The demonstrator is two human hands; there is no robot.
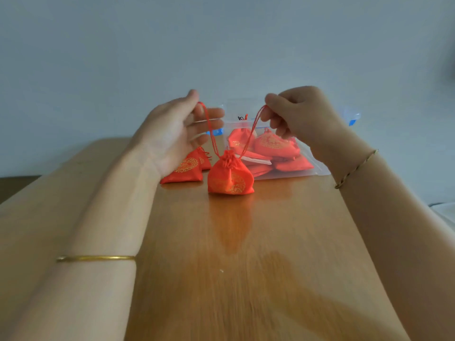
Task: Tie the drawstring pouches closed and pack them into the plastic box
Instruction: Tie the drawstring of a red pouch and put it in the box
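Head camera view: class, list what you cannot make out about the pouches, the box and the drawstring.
Head view:
- Plastic box: far wall and any lid hidden behind the left hand and right hand.
- Pouches in the box: overlapping, partly covered by the right hand; uncountable.
- Second pouch on the table: mostly hidden by the lying pouch and left hand.
- Standing pouch's drawstring: knotted or not, too small and blurred.

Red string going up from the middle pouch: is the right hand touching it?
Touching. The head view shows the right hand pinching the top end of the red string between thumb and fingers, with the string running down to the pouch.
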